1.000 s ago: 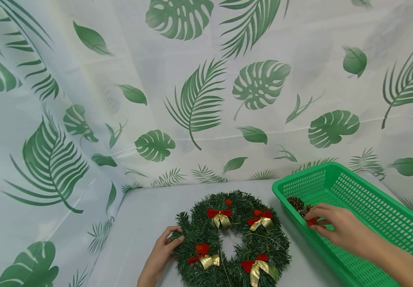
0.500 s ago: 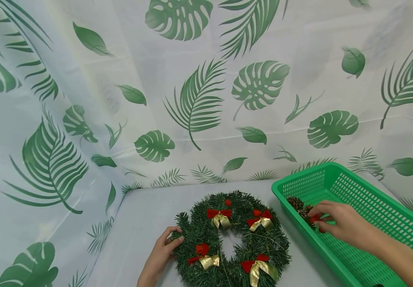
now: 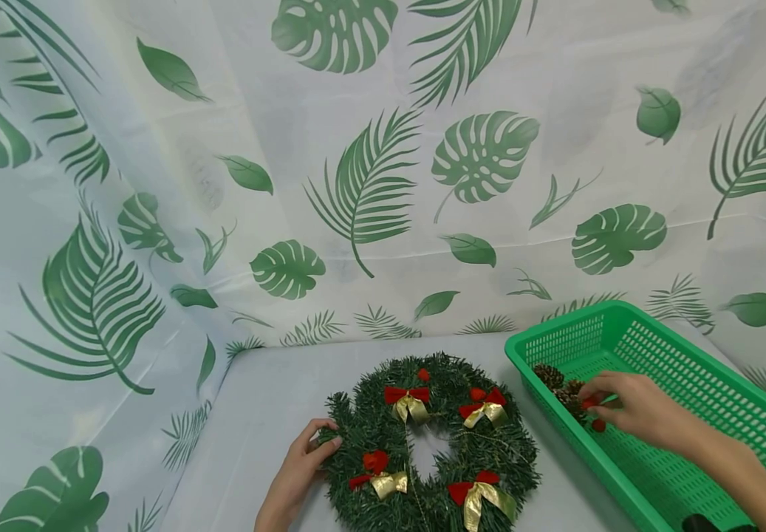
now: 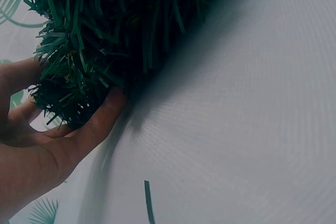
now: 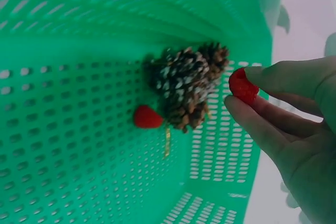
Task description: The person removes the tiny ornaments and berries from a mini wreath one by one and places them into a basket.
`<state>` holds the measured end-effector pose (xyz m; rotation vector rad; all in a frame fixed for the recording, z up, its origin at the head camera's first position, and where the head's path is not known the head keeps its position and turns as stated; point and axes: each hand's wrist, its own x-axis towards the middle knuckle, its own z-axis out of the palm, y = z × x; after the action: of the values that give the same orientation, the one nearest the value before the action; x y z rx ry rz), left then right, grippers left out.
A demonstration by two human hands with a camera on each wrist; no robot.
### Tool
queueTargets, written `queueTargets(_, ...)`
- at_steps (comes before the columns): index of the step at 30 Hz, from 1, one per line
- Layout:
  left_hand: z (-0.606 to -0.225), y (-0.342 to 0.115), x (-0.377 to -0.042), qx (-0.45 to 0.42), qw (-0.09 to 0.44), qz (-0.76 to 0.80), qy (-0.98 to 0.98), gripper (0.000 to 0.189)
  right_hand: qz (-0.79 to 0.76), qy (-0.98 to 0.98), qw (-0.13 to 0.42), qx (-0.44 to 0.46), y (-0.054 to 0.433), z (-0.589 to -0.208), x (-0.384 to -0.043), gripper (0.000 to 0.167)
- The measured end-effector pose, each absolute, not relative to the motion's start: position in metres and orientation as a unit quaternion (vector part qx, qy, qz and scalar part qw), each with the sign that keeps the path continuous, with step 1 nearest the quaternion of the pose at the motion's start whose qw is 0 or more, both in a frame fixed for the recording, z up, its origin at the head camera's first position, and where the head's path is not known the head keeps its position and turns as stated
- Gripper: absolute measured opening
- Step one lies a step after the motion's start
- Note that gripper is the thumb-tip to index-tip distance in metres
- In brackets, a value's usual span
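Red, knobbly: pinching berry (image 5: 243, 86) between thumb and fingertip of right hand (image 3: 631, 406), holding it up at the cone end of green basket (image 3: 678, 369). Reading this clamp clearly from right wrist; from head, catching only a red patch past the fingers. Also picking out, from right wrist alone, pale tips on cones (image 5: 184, 74) and gold strip (image 5: 167, 141). Noting, from both, second berry (image 5: 147, 117) just beside cones. With left hand (image 3: 299, 458), gripping outer edge of wreath (image 3: 389, 436). Seeing thumb and fingers closed on either side of the greenery from left wrist; getting bows (image 3: 409, 403) from head alone. Finding wreath lying flat on table (image 3: 269, 384), beside basket.
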<state>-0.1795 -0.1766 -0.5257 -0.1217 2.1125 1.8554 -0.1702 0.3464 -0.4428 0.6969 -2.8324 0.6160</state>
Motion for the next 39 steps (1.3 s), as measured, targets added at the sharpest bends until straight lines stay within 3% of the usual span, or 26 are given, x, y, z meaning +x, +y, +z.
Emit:
queueTargets(12,-0.529,-0.177,-0.179,-0.041,0.160,0.655,0.737,0.038,0.209,-0.961,0.018,0.181,0.359,-0.453,-0.184,0.019)
queueTargets(39,-0.525,-0.177,-0.178,-0.040,0.165,0.651,0.740,0.040,0.190,-0.963,-0.021,0.191,0.372,-0.477,-0.202,0.013)
